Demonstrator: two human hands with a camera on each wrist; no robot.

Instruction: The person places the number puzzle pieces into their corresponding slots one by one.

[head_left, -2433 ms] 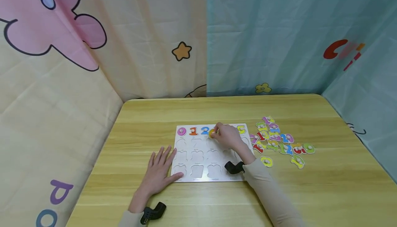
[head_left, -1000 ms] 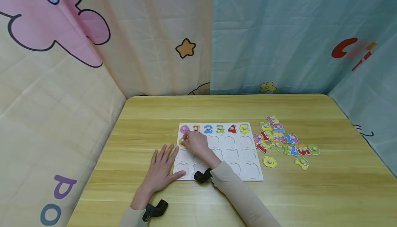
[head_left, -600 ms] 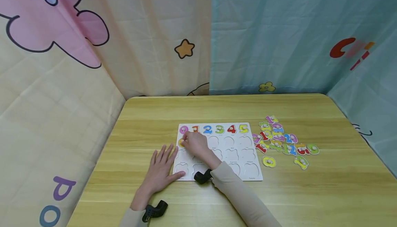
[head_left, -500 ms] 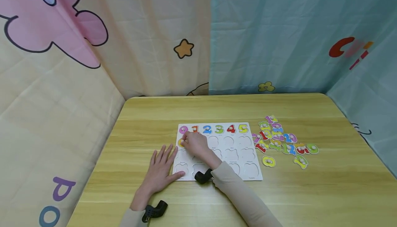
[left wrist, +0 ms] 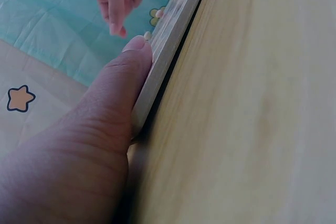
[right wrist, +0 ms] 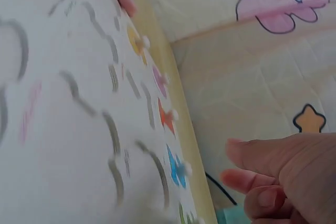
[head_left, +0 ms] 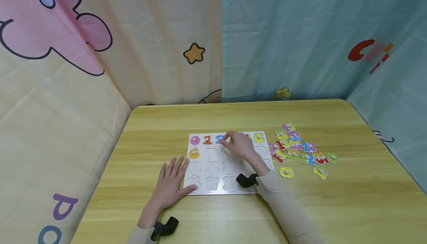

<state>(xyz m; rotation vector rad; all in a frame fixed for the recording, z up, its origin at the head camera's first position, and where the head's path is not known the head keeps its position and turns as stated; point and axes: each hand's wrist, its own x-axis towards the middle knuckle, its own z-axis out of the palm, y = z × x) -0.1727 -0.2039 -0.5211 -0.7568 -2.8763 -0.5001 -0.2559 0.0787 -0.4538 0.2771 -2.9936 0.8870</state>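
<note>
A white number puzzle board (head_left: 202, 179) lies on the table. My left hand (head_left: 169, 184) rests flat at its left edge, fingers spread, with the thumb (left wrist: 118, 72) over the front corner. The yellow-orange 6 (head_left: 194, 153) sits in the second row's first recess, below the purple 0 (head_left: 195, 140). Beside that 0 are the red 1 (head_left: 207, 140) and blue 2 (head_left: 219, 139); the yellow 5 (head_left: 258, 138) ends the row. Above the board is my right hand (head_left: 241, 146), hiding part of the top row. Its thumb and index finger (right wrist: 247, 179) stand apart, holding nothing.
Right of the board lies a cluster of loose knobbed number pieces, among them a yellow 0 (head_left: 286, 172), a yellow-green 10 (head_left: 320, 172) and a green piece (head_left: 332, 157). Printed curtains (head_left: 160, 51) hang behind the wooden table (head_left: 367, 199).
My right hand brought the yellow-orange 6 to the second row's first recess, let go of it, and has since moved right across the board. My left hand has stayed in place.
</note>
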